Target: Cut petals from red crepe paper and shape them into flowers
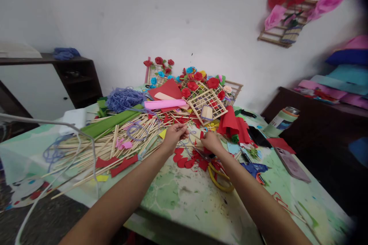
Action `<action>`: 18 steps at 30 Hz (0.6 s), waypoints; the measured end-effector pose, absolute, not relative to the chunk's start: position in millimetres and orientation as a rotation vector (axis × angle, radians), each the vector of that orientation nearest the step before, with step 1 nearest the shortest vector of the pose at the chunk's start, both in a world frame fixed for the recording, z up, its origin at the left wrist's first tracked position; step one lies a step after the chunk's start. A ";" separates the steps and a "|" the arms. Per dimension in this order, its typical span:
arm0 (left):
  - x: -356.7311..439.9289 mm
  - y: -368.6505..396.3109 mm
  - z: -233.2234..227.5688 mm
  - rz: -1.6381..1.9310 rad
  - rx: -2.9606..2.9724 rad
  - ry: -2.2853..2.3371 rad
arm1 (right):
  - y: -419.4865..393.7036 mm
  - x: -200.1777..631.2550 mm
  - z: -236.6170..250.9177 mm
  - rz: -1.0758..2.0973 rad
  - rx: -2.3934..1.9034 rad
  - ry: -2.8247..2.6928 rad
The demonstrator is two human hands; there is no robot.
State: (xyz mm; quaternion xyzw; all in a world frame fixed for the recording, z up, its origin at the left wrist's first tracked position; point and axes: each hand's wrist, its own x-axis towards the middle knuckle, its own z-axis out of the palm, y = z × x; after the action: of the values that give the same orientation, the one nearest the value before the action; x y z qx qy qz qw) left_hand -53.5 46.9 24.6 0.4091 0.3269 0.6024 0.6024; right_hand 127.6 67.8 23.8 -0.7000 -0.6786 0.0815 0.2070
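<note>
My left hand (176, 136) is closed in a pinch above the middle of the table; what its fingertips hold is too small to make out. Just to the right, my right hand (211, 141) is closed on a small red paper piece (201, 135), its fingers mostly turned away from view. A gap separates the hands, with purple yarn (192, 133) in it. Below them lie cut red paper petals (181, 161). Yellow-handled scissors (220, 183) rest under my right forearm. Behind the hands leans a small stick lattice (207, 103) with paper flowers around it.
Thin wooden sticks (115, 143), green crepe paper (112, 120) and a purple yarn heap (125, 98) cover the left side. At right are a blue glue gun (254, 168), a phone (291, 164) and a bottle (281, 121). A white cable (93, 153) crosses at left.
</note>
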 end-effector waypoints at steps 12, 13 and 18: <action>-49.4 42.9 23.4 1.358 0.937 0.757 | 52.3 126.9 67.8 -0.084 -1.304 -1.388; -48.9 42.1 23.8 1.356 0.935 0.763 | 49.6 125.2 69.4 -0.002 -1.227 -1.343; -44.7 36.2 23.6 1.328 0.953 0.752 | 42.8 108.1 66.4 0.471 -1.014 -1.194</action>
State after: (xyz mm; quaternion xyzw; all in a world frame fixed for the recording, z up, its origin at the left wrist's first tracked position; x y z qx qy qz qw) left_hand -44.7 36.2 23.6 0.4147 0.3274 0.5781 0.6218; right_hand 108.1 42.8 66.4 -0.4524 -0.5328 0.2102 0.6836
